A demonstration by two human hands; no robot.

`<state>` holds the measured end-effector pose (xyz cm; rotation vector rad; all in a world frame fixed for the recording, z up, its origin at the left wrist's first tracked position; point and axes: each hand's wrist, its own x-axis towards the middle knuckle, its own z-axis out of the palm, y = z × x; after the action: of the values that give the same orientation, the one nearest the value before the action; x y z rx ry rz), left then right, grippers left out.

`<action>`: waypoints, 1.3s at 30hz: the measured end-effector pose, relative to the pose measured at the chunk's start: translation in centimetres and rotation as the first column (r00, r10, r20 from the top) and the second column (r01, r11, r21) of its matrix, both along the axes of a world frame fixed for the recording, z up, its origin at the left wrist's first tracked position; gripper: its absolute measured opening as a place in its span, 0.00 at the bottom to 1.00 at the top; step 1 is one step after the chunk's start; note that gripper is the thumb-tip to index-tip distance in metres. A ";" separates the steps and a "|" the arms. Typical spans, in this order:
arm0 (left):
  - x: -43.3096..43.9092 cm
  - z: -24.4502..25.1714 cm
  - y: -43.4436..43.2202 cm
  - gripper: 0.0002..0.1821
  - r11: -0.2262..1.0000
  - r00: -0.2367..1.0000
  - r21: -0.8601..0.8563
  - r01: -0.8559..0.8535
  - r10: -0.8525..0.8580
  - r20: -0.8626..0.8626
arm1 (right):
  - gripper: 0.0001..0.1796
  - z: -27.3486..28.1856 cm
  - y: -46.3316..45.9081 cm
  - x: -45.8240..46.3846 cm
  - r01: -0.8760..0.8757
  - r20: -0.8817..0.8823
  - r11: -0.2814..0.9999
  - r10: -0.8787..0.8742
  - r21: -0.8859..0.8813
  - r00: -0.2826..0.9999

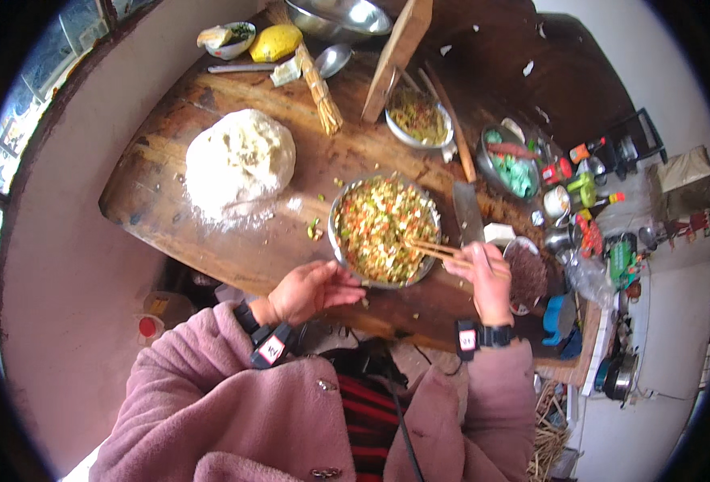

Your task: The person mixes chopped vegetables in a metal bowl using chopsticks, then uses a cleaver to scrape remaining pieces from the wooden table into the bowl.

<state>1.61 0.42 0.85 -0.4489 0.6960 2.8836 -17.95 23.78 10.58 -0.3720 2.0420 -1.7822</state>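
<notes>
A round metal bowl (332, 224) stands on the wooden table before me, full of chopped vegetable filling (385, 226) in green, orange and pale bits. My left hand (315, 290) holds the bowl's near left rim, thumb at the edge and fingers along its side. In my right hand (482, 274) is a pair of wooden chopsticks (436, 248), their tips in the filling. Left of the bowl, a large lump of dough (240, 159) rests on scattered flour. Just past the bowl's right side lies a cleaver (468, 211), its broad blade flat on the wood.
Farther back are a wooden board on edge (394, 66), a bowl of cooked food (418, 120), a rolling pin (457, 141) and a straw brush (318, 96). To the right stand a bowl of dark reddish minced food (526, 274), a basin with green bags (511, 172) and several bottles.
</notes>
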 end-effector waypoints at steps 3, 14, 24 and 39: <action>0.2 0.7 0.2 0.16 1.000 1.000 0.029 -0.004 0.004 0.023 | 0.16 -2.4 0.0 0.0 -0.076 0.109 0.988 0.091 -0.132 0.990; 0.8 1.4 -0.1 0.11 0.989 0.991 -0.135 -0.055 0.071 0.117 | 0.17 -1.6 3.5 3.4 -0.199 0.260 0.962 0.244 -0.186 0.934; -0.7 1.2 -0.2 0.11 0.982 0.982 -0.144 -0.122 0.140 0.124 | 0.12 0.1 3.0 5.0 -0.249 0.213 0.885 0.351 -0.393 0.912; 1.9 1.1 -1.4 0.06 0.921 0.936 -0.218 -0.324 0.345 0.066 | 0.13 6.3 -4.9 5.4 -0.429 -0.148 0.886 0.407 -0.176 0.902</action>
<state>3.51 -0.96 1.95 -0.8125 0.9908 3.0825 -12.58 18.85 16.91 -0.9155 1.6769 -1.7251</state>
